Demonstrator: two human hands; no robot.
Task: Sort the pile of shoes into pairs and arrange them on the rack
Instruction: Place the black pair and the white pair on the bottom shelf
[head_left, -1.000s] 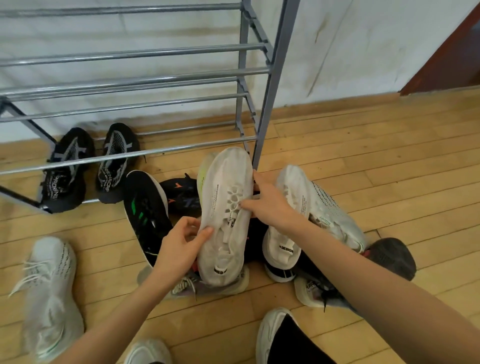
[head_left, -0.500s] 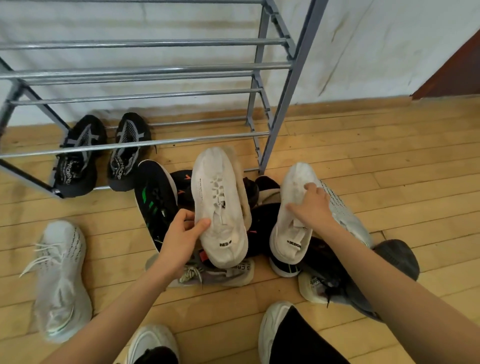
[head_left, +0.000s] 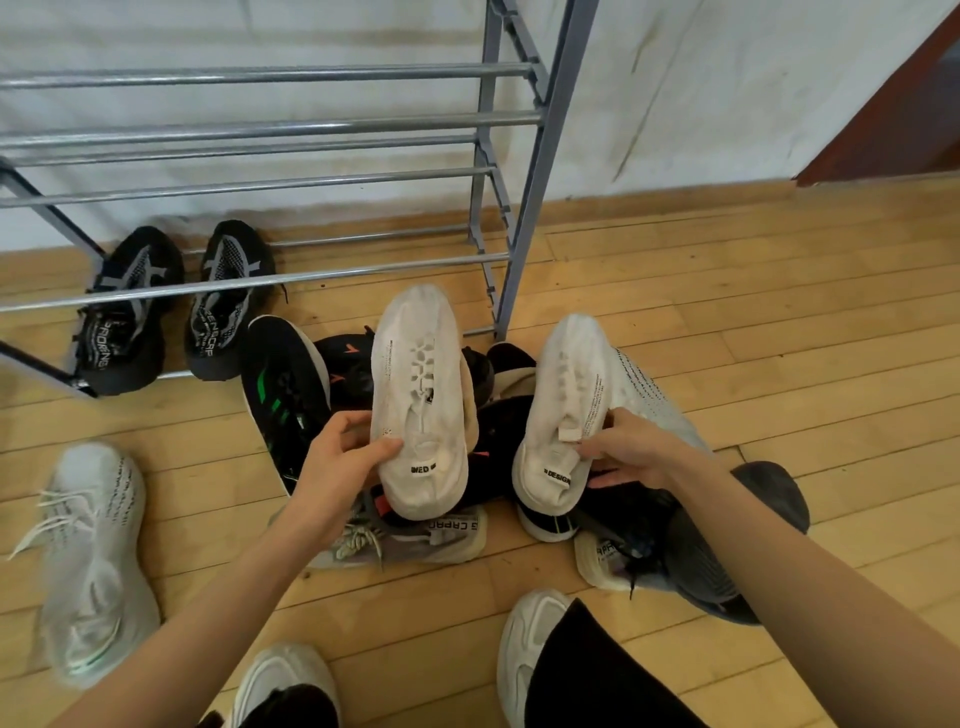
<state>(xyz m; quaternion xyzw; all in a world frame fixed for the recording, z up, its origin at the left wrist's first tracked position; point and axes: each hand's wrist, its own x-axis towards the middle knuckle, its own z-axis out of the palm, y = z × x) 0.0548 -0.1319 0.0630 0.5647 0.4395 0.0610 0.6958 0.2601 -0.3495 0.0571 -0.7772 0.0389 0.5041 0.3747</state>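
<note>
My left hand (head_left: 343, 457) grips a white knit shoe (head_left: 418, 384) by its heel side, lifted above the pile with its toe pointing away. My right hand (head_left: 631, 449) holds a matching white shoe (head_left: 563, 400) at its collar, to the right over the pile. Under them lies a heap of shoes: a black one with green stripes (head_left: 285, 395), a grey one with laces (head_left: 415, 535) and dark ones (head_left: 717, 561). The grey metal rack (head_left: 540, 171) stands behind, with a black pair (head_left: 176, 306) on its lowest level.
A lone white shoe with printed text (head_left: 91, 556) lies on the wooden floor at left. Another pale knit shoe (head_left: 654, 400) sits at the pile's right edge. My own feet in white sneakers (head_left: 530, 644) are at the bottom. A white wall stands behind the rack.
My right hand let go of the first white shoe, moved right, and took hold of the second white shoe, lifting it. My left hand kept holding the first shoe.
</note>
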